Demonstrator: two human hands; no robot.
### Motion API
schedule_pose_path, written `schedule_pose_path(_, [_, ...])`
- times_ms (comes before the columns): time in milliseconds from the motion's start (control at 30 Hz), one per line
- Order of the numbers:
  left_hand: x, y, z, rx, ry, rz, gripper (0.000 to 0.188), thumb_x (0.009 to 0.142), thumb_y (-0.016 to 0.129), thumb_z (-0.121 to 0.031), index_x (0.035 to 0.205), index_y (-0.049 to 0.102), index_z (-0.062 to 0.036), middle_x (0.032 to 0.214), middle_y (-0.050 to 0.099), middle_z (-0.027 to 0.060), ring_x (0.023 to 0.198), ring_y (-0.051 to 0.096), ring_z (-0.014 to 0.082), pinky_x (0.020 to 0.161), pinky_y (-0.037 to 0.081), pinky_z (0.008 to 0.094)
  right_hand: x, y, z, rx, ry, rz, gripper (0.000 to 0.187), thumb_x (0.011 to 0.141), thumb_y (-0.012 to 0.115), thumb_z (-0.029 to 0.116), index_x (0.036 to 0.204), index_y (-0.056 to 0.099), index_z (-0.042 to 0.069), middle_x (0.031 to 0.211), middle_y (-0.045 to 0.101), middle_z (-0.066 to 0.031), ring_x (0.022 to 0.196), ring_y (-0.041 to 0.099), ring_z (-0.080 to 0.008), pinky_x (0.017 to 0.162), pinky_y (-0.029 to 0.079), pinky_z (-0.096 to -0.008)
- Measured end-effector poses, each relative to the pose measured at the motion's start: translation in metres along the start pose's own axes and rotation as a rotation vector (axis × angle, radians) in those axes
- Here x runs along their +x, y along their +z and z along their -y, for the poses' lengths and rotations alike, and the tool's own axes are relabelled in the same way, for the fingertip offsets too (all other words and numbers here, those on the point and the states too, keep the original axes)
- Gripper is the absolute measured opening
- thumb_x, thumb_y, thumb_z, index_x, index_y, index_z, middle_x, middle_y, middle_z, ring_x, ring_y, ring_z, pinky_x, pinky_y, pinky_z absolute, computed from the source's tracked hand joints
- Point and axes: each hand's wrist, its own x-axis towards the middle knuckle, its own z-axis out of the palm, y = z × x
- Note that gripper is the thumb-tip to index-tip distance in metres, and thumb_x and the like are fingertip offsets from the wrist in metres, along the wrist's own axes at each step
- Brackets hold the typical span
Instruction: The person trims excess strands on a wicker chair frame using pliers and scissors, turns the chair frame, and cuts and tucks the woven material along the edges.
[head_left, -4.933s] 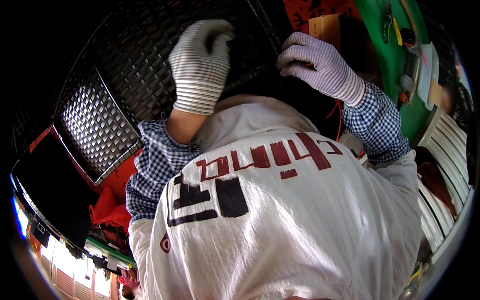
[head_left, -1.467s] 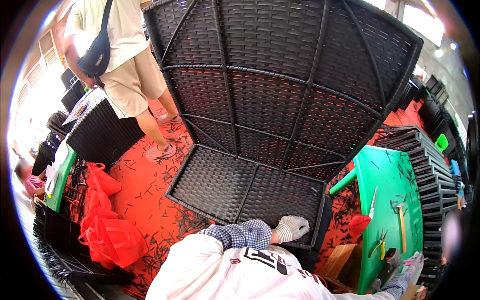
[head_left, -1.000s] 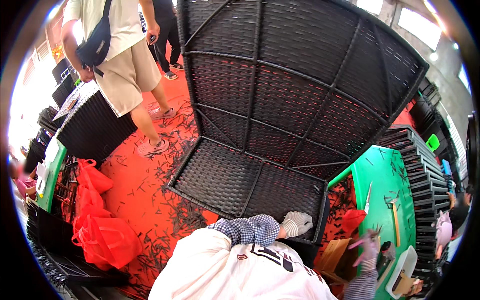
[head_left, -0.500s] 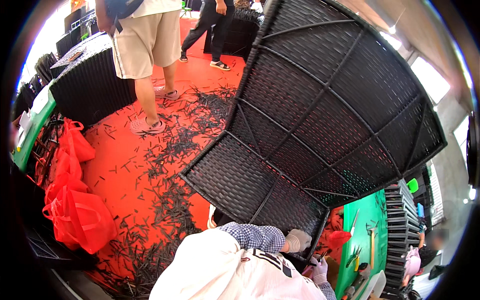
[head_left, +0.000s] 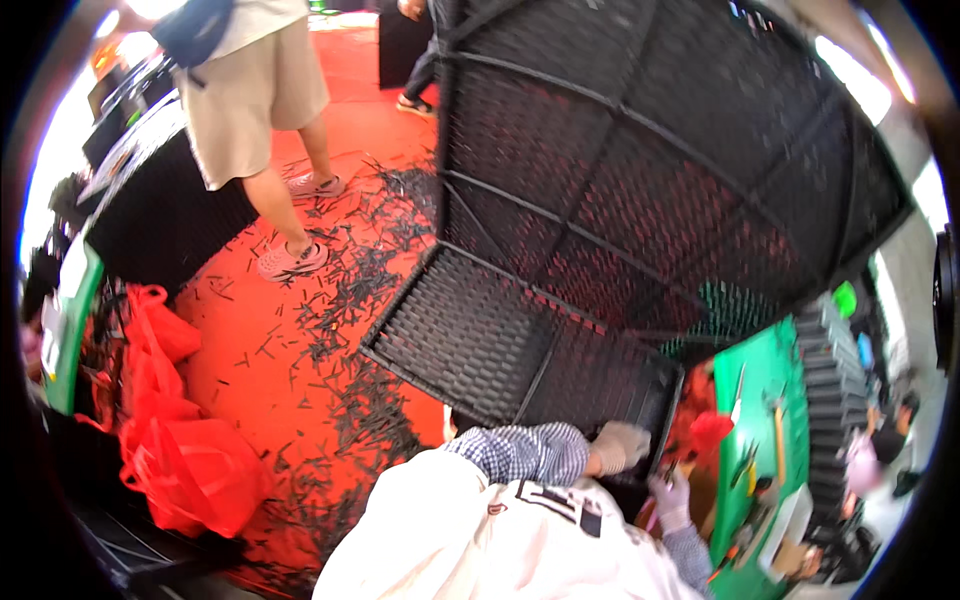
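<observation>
On your left, red bags (head_left: 195, 470) sit along the near left part of the red floor (head_left: 240, 345), and dark scraps (head_left: 370, 400) litter its middle. Farther off you see a person (head_left: 255, 100) in beige shorts beside a dark stack (head_left: 168, 220). On your right, a green table (head_left: 757, 358) carries a knife (head_left: 739, 395) by its left edge, yellow-handled pliers (head_left: 749, 472) nearer you, and a hammer (head_left: 780, 445) toward the right edge.

Gloved left hand (head_left: 618, 447) on the black woven panel (head_left: 465, 330)
</observation>
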Motion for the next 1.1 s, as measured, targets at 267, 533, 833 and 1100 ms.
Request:
schedule_pose_path(267, [0.008,-0.021,-0.001,0.209,-0.153,0.103,0.039,0.09,0.051,-0.038,0.078,0.072,-0.0076,0.078,0.069,0.0181,0.075,0.068,0.0369,0.068,0.052,0.0492,0.011,0.029,0.044,0.044,-0.048,0.023,0.023,0.085,0.069,0.012,0.102,0.057,0.002,0.083,0.052,-0.0035,0.079,0.051,-0.0126,0.073,0.045,-0.028])
schedule_pose_path(533, [0.02,-0.023,0.025,0.225,-0.309,0.332,0.034,0.088,0.063,-0.047,0.09,0.076,-0.0167,0.075,0.07,0.0103,0.073,0.069,0.0274,0.07,0.052,0.0392,0.02,0.045,0.019,-0.07,-0.001,0.01,0.04,0.086,0.076,0.018,0.119,0.059,0.002,0.104,0.064,-0.0067,0.1,0.06,-0.0152,0.091,0.048,-0.0292])
schedule_pose_path(833, [0.033,-0.031,0.024,-0.352,-0.728,0.542,0.017,0.087,0.075,-0.024,0.092,0.075,-0.0072,0.073,0.071,0.0011,0.06,0.063,0.0067,0.05,0.047,0.0218,0.006,0.041,0.005,0.344,0.168,-0.183,0.039,0.088,0.074,0.024,0.12,0.062,0.005,0.098,0.066,-0.0041,0.09,0.062,-0.0124,0.087,0.051,-0.028])
schedule_pose_path(1100, [0.027,-0.034,0.036,-0.469,-0.734,0.554,0.026,0.093,0.066,-0.023,0.11,0.069,-0.0033,0.084,0.072,0.0067,0.059,0.063,0.0096,0.046,0.045,0.0203,0.009,0.007,0.025,0.714,-0.155,-0.268,0.044,0.09,0.065,0.017,0.13,0.054,0.003,0.115,0.063,-0.0188,0.104,0.064,-0.0305,0.089,0.051,-0.0387])
